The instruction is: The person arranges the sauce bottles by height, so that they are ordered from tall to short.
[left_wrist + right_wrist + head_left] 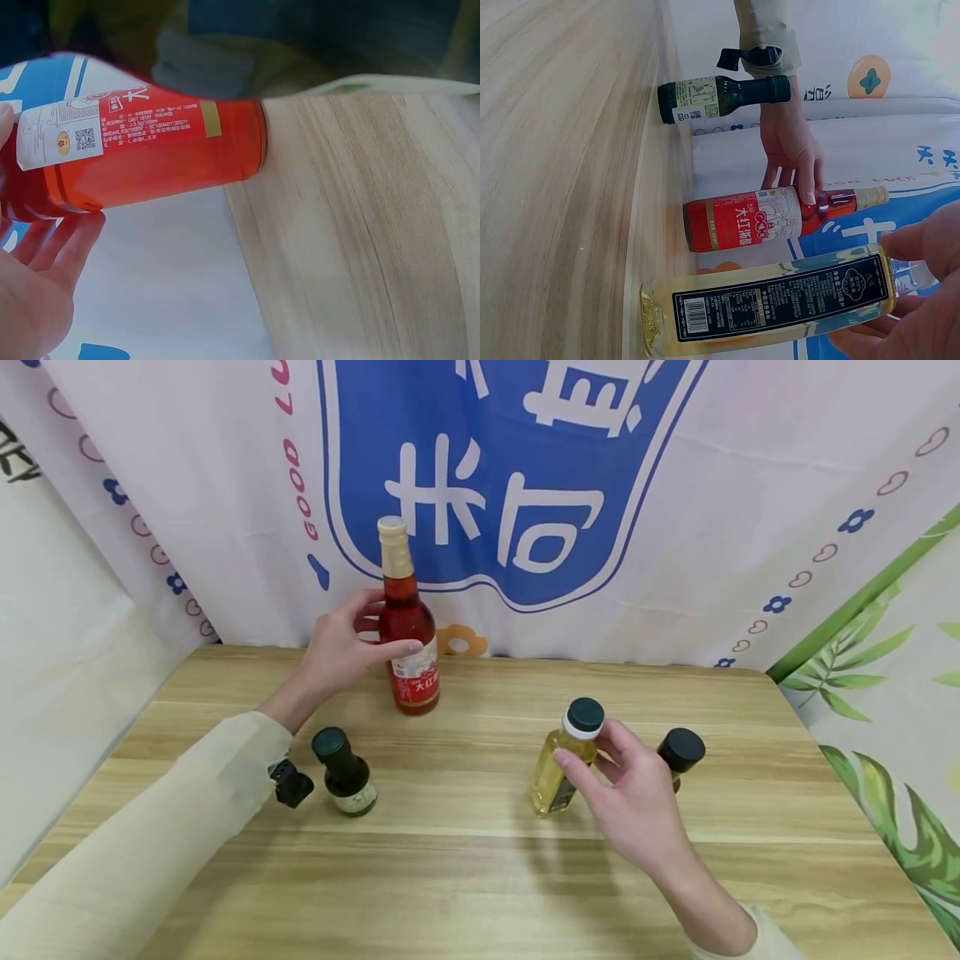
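Note:
Near the table's back edge stands a red bottle (415,681) with a cream neck, also in the left wrist view (165,161). My left hand (341,643) grips its upper body, thumb across the front and fingers behind. In the left wrist view the hand (45,292) shows at the left edge. Right of centre, my right hand (637,802) holds a clear bottle of yellow liquid (555,772) near its green-capped top, between thumb and fingers. The right wrist view shows that bottle's dark label (780,298) and the right hand (922,315) around its neck.
A small dark green bottle (350,783) stands beside the left forearm. A black-capped bottle (681,749) is partly hidden behind the right hand. A printed curtain (247,527) hangs at the back edge of the wooden table (450,893).

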Motion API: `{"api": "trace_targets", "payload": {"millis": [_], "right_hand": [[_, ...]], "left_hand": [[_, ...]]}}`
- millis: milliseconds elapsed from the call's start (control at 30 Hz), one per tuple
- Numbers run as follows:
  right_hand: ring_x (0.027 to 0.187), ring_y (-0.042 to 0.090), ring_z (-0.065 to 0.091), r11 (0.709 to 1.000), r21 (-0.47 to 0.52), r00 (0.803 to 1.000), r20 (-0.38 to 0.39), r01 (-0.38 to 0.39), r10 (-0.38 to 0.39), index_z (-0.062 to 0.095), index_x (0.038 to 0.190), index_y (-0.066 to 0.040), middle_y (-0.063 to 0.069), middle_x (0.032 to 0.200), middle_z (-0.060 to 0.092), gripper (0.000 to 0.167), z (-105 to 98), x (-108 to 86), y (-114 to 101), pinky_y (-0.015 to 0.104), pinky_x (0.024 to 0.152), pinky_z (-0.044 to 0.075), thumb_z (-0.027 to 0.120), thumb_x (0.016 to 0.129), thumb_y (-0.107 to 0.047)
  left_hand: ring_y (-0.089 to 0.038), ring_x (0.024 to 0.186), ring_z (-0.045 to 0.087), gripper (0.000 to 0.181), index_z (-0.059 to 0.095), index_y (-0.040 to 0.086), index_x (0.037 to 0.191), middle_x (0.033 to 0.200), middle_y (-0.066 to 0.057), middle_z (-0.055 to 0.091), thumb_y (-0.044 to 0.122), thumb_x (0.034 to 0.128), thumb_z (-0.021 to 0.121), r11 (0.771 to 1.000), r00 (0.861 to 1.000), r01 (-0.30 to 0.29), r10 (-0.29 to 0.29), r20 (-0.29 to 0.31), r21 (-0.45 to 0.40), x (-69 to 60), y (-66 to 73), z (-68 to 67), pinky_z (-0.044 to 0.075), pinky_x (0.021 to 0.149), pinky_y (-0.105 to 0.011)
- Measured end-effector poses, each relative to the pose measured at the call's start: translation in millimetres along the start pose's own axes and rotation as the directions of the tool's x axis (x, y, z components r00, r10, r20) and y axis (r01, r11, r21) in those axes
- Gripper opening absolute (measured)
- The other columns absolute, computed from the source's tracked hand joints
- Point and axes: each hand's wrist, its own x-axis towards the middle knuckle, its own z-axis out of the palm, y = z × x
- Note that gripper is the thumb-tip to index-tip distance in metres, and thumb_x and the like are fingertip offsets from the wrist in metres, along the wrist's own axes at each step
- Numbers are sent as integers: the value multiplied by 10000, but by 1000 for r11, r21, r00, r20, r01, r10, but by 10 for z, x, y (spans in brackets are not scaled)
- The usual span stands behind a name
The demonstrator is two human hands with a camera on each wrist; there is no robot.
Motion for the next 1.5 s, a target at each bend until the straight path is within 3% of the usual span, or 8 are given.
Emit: {"api": "trace_targets", "payload": {"millis": [300, 533, 833, 1100, 1267, 1500], "right_hand": [[1315, 210, 672, 997, -55, 999, 12, -46, 47, 665, 1319, -117, 52, 1322, 718, 445, 13, -11, -4, 353, 1081, 589, 850, 924, -201], [1340, 249, 658, 997, -71, 999, 3, -38, 38, 651, 1339, -108, 70, 1359, 702, 496, 23, -17, 6, 423, 1092, 583, 869, 899, -171], [1325, 256, 666, 995, -87, 999, -12, -44, 43, 647, 1325, -101, 78, 1342, 707, 498, 30, -35, -5, 432, 1091, 586, 878, 886, -152], [1302, 263, 684, 996, -92, 1000, -29, -8, 5, 652, 1306, -85, 89, 1323, 717, 479, 35, -44, -1, 401, 1074, 591, 873, 882, -112], [1303, 262, 684, 996, -90, 1000, -31, 0, -3, 655, 1311, -83, 91, 1330, 718, 478, 37, -47, 3, 391, 1073, 590, 869, 884, -102], [1293, 264, 690, 996, -83, 999, -32, 27, -30, 659, 1301, -81, 90, 1317, 724, 460, 46, -32, -2, 379, 1063, 595, 862, 888, -85]], "left_hand": [[-338, 1341, 600, 806, 471, 163, 1576, 1556, -118, 565, 430, 912, 842, 1000, 1000, -14, 14, -2, 9, -13, 7, -20, 570, 1085, -583], [-340, 1332, 605, 771, 493, 159, 1560, 1546, -118, 579, 423, 922, 834, 999, 999, -31, 31, -9, 20, -28, 18, -35, 565, 1080, -588], [-322, 1306, 614, 675, 543, 181, 1522, 1519, -87, 607, 390, 942, 818, 999, 1000, -20, 20, -16, -25, -90, 53, -88, 569, 1057, -562], [-290, 1271, 642, 655, 563, 185, 1499, 1497, -66, 626, 441, 946, 802, 999, 996, -49, 47, -72, -23, -167, 93, -143, 572, 1031, -522], [-263, 1220, 675, 625, 595, 189, 1469, 1465, -51, 657, 454, 942, 803, 998, 993, -69, 68, -101, -7, -210, 109, -163, 576, 989, -435], [-201, 1162, 694, 578, 617, 188, 1437, 1428, -28, 680, 435, 947, 802, 995, 985, -96, 94, -144, -4, -297, 136, -216, 553, 879, -153]]}}
